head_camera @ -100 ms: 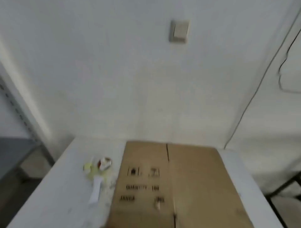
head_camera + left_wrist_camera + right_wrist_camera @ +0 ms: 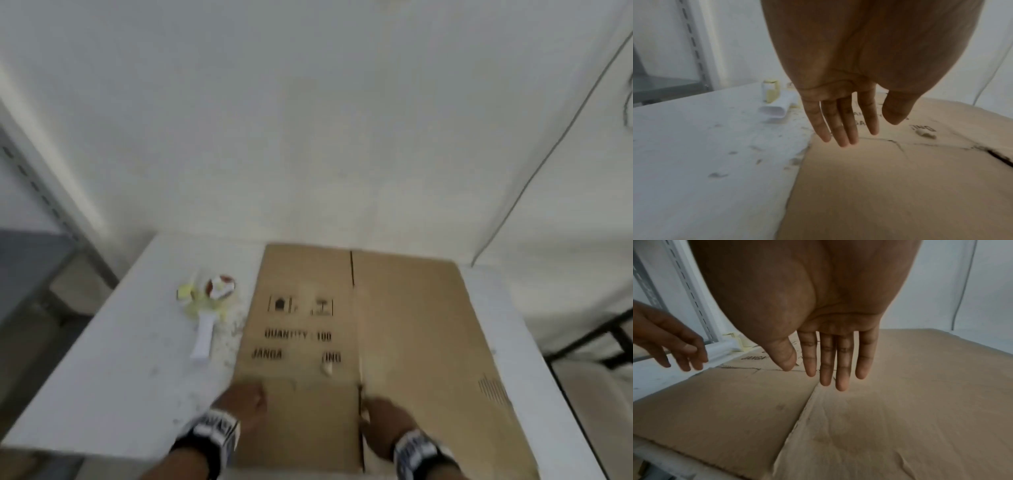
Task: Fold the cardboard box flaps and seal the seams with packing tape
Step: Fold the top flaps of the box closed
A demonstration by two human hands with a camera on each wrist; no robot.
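Observation:
A flattened brown cardboard box (image 2: 404,329) with black print lies on the white table (image 2: 130,359), a slit running along its middle. My left hand (image 2: 245,406) hovers at the box's near left edge, fingers (image 2: 840,126) straight and holding nothing. My right hand (image 2: 385,416) is over the near end of the slit, its fingers (image 2: 840,363) straight above the cardboard (image 2: 900,410). A tape dispenser (image 2: 209,308) with a white handle lies on the table left of the box, also in the left wrist view as the dispenser (image 2: 774,104).
A white wall (image 2: 308,120) stands right behind the table. A grey metal shelf rack (image 2: 37,212) is at the left, a dark cable (image 2: 548,154) runs down the wall at right. Scraps and specks litter the tabletop (image 2: 715,154) beside the box.
The head view has tilted down, and both hands now show at the near end of the box. The box and the dispenser have not moved.

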